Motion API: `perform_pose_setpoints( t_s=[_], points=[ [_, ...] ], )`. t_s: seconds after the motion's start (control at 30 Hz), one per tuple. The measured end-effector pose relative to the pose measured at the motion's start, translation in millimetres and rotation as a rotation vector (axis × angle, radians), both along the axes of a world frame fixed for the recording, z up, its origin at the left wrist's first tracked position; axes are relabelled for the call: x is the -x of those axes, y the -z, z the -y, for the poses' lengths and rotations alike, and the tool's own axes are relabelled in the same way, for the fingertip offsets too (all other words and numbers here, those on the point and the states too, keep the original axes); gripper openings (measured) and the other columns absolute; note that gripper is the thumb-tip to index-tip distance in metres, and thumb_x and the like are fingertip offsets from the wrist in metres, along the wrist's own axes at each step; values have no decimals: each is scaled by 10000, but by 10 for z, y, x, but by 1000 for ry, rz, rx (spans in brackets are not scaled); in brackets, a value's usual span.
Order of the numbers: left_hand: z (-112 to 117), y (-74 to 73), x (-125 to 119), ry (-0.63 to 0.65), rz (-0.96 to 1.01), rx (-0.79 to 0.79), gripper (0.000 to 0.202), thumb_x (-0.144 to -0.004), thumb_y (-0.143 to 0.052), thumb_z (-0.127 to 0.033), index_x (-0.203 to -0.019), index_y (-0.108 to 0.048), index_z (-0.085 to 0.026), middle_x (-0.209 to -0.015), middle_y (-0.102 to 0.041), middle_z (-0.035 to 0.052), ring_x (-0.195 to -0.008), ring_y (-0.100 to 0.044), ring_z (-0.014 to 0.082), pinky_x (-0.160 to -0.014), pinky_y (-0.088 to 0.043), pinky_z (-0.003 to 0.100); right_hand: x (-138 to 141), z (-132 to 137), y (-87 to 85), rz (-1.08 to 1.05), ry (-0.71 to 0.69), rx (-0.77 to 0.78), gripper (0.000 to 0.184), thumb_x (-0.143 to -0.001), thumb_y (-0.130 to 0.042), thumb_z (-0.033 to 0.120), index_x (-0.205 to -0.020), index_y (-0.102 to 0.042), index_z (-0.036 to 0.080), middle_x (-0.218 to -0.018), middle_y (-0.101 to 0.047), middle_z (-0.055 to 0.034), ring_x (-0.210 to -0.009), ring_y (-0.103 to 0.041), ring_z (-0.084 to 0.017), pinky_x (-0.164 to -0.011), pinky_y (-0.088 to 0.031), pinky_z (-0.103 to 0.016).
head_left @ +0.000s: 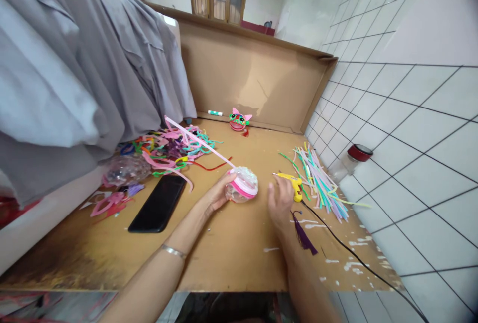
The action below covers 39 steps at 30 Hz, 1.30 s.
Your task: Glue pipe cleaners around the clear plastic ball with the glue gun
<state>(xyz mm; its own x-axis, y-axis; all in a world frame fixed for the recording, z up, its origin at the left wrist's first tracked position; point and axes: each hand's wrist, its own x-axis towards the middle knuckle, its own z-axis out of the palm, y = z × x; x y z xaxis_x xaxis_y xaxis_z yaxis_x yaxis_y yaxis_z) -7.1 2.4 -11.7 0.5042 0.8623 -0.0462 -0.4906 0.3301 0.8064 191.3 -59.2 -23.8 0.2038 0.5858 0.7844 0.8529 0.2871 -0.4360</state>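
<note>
My left hand (219,192) is closed around the side of a clear plastic ball (242,194) banded with pink pipe cleaner. A long pale-pink pipe cleaner (203,143) sticks out from the ball up to the left. Close by the yellow hot glue gun (293,182) is my right hand (281,203), its fingers loosely bent and apart. It overlaps the lower edge of the gun's barrel; whether it touches the gun I cannot tell. The gun's nozzle points left. Just below lies a purple tassel (305,237).
Loose pipe cleaners (323,181) are bunched at right, near a red-lidded jar (351,159). A tangled colourful pile (175,144) and a black phone (159,204) lie left. A finished animal-face craft (238,121) and marker (215,113) stand at the back. The gun's cord (347,248) trails right.
</note>
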Motion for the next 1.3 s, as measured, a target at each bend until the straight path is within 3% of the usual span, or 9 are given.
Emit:
perform_pose_setpoints(
  t_s=[0.1, 0.17, 0.23, 0.4, 0.67, 0.8, 0.9, 1.03, 1.3],
  points=[
    [37, -52, -18, -77, -90, -57, 596, -590, -845, -465, -1045, -608, -161, -943, -714, 53, -914, -676, 227, -794, -502, 290, -347, -124, 67, 18, 355, 125, 411, -932, -421, 403, -1162, -607, 118, -1033, -626, -164, -1000, -575, -295, -868, -448, -450],
    [68, -88, -31, -116, -132, -92, 595, -556, -868, -429, -1015, -589, -173, -900, -689, 21, -864, -658, 199, -782, -488, 275, -519, -168, 95, 103, 563, 317, 480, -905, -455, 443, -1157, -606, 63, -1036, -622, -215, -1006, -580, -333, -843, -442, -453],
    [95, -119, -44, -121, -162, -107, 618, -537, -873, -419, -1021, -572, -182, -871, -665, -2, -819, -635, 175, -766, -476, 265, -611, -188, 108, 159, 685, 494, 545, -883, -481, 499, -1103, -621, 20, -1029, -624, -258, -997, -591, -361, -819, -446, -454],
    [115, -146, -56, -83, -214, -160, 656, -519, -864, -419, -1044, -554, -176, -867, -646, -2, -801, -613, 174, -747, -464, 274, -621, -240, 70, 168, 752, 631, 648, -848, -516, 550, -1119, -604, -32, -1067, -620, -299, -1010, -607, -398, -821, -457, -476],
    [136, -174, -30, -21, -251, -260, 579, -534, -845, -371, -1001, -559, -184, -846, -601, -13, -766, -552, 149, -698, -427, 243, -607, -288, -56, 42, 736, 674, 490, -810, -571, 437, -1118, -632, 60, -1074, -655, -225, -972, -656, -340, -752, -481, -378],
    [134, -202, -14, -19, -283, -276, 615, -516, -855, -365, -1023, -556, -183, -866, -598, -7, -791, -555, 158, -702, -429, 245, -601, -222, -109, -12, 723, 537, 550, -795, -567, 481, -1163, -608, 75, -1072, -657, -208, -965, -647, -341, -753, -472, -384],
    [129, -199, -9, -18, -341, -301, 642, -518, -850, -379, -1049, -544, -184, -865, -588, -13, -796, -545, 154, -707, -428, 245, -544, -154, -151, -58, 639, 324, 547, -765, -577, 496, -1121, -614, 83, -1002, -670, -183, -939, -634, -335, -768, -470, -393],
    [120, -161, -18, -1, -379, -316, 663, -526, -837, -410, -1062, -522, -181, -852, -560, -19, -777, -513, 144, -701, -404, 244, -353, -64, -189, -20, 514, 160, 501, -759, -581, 525, -1042, -603, 113, -929, -658, -157, -878, -617, -317, -740, -471, -394],
    [94, -104, -15, 24, -402, -376, 667, -546, -836, -420, -1077, -517, -171, -867, -548, -22, -774, -488, 132, -694, -392, 241, -139, -8, -152, 99, 324, -131, 266, -778, -570, 356, -964, -551, 167, -844, -584, -99, -823, -583, -266, -684, -473, -357]
  ],
)
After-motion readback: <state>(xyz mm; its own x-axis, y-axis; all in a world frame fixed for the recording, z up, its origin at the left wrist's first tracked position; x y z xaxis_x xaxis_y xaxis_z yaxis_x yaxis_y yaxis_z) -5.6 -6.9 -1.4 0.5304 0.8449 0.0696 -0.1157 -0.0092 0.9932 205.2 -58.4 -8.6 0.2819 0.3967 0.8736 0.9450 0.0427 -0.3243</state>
